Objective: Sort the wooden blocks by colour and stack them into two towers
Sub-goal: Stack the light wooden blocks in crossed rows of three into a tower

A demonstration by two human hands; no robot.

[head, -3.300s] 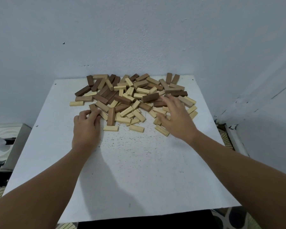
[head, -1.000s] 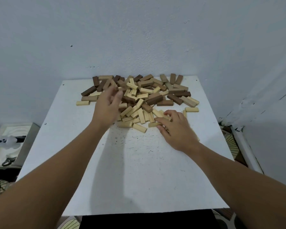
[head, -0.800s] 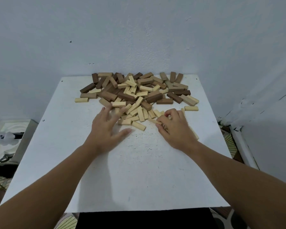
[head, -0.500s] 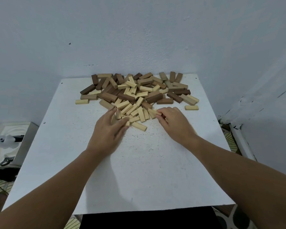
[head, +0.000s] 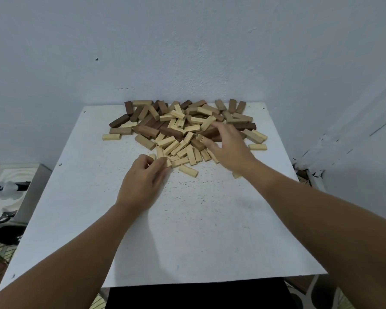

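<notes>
Left hand (head: 143, 181) sits at the near-left edge of the block pile (head: 183, 128), fingers curled together on a pale block (head: 152, 156); whether it actually grips is unclear. Right hand (head: 229, 148) is spread, fingers splayed over the pile's right side, holding nothing visible. Blocks lie mixed, dark and pale, unstacked at the far end of the white table (head: 187, 230).

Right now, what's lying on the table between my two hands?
In the head view, pale wooden blocks lie side by side on the white table between the left hand and right hand.
</notes>
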